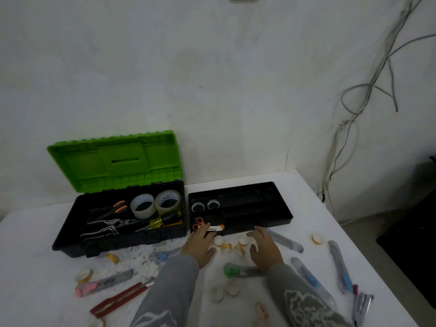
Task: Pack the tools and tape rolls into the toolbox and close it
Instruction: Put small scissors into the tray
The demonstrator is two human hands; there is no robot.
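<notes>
The black toolbox (70,234) stands open at the left with its green lid (113,161) raised. Two big clear tape rolls (155,204), pliers and a yellow screwdriver lie inside. Beside it sits the black tray (278,208), holding two small rolls and orange scissors (197,223). My left hand (200,244) rests palm down at the tray's front left corner, fingers spread. My right hand (264,249) hovers flat over the table, fingers apart. Between the two hands lie several small tape rolls (226,247). A green-ended cutter (238,271) lies under my right wrist.
Utility knives (339,265) and more small tape rolls (83,276) lie scattered over the white table (35,244). Red-handled pliers (120,298) sit at the front left, a stapler (362,305) at the front right. Cables (342,142) hang down the wall at right.
</notes>
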